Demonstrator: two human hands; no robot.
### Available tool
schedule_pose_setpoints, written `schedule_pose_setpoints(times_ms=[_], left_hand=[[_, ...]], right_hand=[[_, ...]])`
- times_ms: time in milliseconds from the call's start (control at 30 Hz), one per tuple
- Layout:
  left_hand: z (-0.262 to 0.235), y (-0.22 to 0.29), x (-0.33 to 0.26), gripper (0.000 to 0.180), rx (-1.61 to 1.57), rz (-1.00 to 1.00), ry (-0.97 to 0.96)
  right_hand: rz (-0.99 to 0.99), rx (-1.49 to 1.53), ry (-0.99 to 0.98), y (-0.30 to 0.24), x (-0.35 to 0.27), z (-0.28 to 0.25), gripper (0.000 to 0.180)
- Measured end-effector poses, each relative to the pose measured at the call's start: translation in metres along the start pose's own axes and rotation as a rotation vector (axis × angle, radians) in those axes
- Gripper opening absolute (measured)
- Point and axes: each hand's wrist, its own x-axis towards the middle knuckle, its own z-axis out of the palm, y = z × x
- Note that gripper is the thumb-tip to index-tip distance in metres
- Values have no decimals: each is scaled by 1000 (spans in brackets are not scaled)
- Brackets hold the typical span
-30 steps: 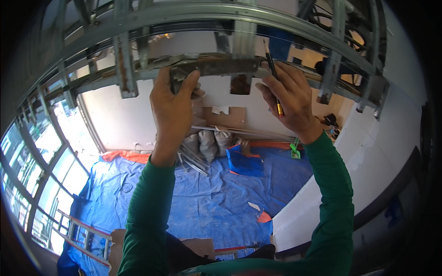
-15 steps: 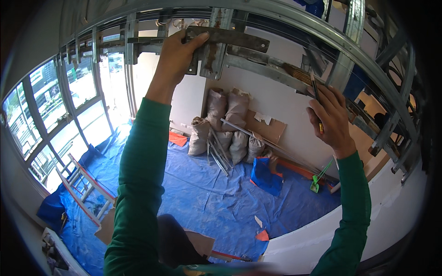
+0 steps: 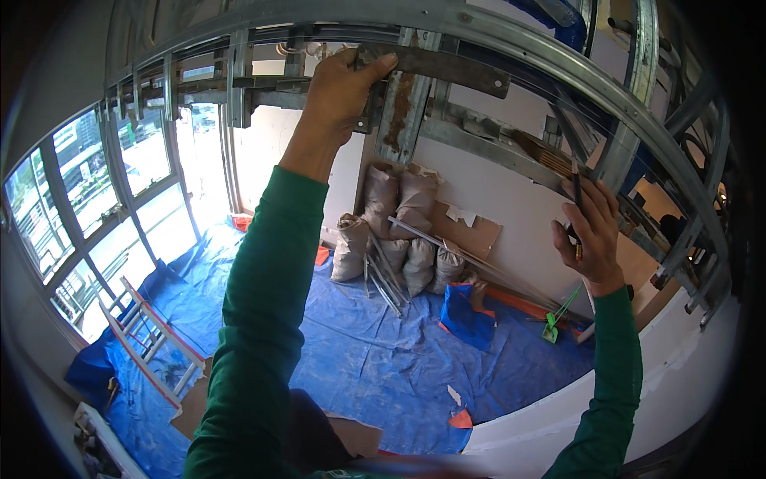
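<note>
My left hand [image 3: 339, 92] reaches up and grips a rusty flat metal bracket [image 3: 443, 65] against the grey metal ceiling framing [image 3: 511, 44] overhead. Off to the right and lower, my right hand [image 3: 589, 233] is closed round a thin dark tool [image 3: 576, 191], like a pencil or screwdriver, that points upward beside a metal channel. Both arms wear green sleeves. The two hands are well apart.
Far below lies a blue tarpaulin [image 3: 383, 375] over the floor. Several grey sacks [image 3: 399, 231], metal strips and cardboard lean on the white wall. A blue bag [image 3: 467, 315] sits nearby. A ladder [image 3: 148, 339] lies by the tall windows [image 3: 96, 191] at left.
The view has swung further left and down. My left hand stays on the bracket, while my right hand has dropped lower and further right with the tool.
</note>
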Motion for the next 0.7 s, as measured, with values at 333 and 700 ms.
schedule_pose_setpoints(times_ms=[333, 700], left_hand=[[-4, 0, 6, 43, 38, 20, -69], [5, 5, -5, 35, -53, -19, 23]], right_hand=[[27, 2, -40, -4, 0, -5, 44], [50, 6, 20, -9, 1, -3, 34]])
